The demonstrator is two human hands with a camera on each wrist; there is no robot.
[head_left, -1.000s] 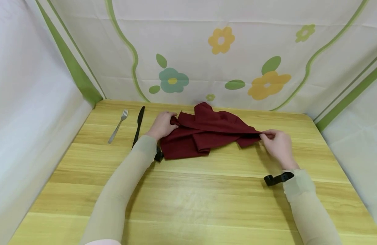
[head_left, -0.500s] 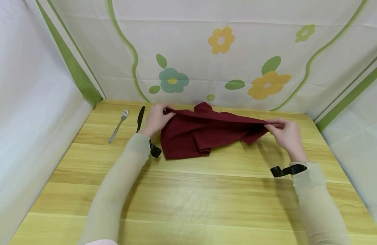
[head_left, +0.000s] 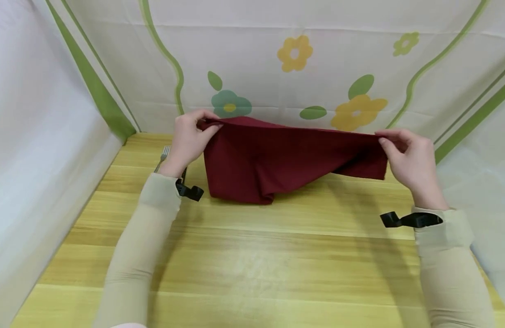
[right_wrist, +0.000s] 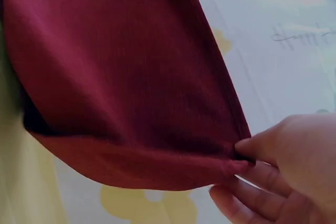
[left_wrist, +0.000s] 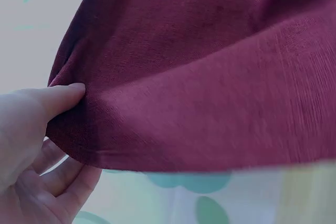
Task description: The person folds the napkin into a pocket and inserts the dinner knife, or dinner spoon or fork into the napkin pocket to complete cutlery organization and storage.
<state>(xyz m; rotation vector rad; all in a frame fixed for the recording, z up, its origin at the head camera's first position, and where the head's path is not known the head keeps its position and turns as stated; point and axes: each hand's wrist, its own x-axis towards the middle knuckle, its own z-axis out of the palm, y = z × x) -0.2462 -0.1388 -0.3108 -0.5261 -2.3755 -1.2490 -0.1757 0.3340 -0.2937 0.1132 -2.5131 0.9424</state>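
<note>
A dark red cloth is stretched between both hands above the back of the table, its top edge nearly straight and its lower part hanging in folds. The left hand pinches its upper left corner between thumb and fingers. At the upper right corner, the right hand pinches the edge. In the left wrist view the thumb presses on the cloth with fingers behind it. The right wrist view shows thumb and fingertips gripping a corner of the cloth. Whether the lower left fold touches the table cannot be told.
A fork lies on the wooden table at the left, partly hidden by the left arm. Only a bit of a black knife shows beside the left wrist. A white curtain with printed flowers stands behind the table.
Both hands have raised the cloth and moved apart, the left one leftward, the right one rightward. The crumpled cloth has opened out and hangs down. The left arm now covers most of the knife.
</note>
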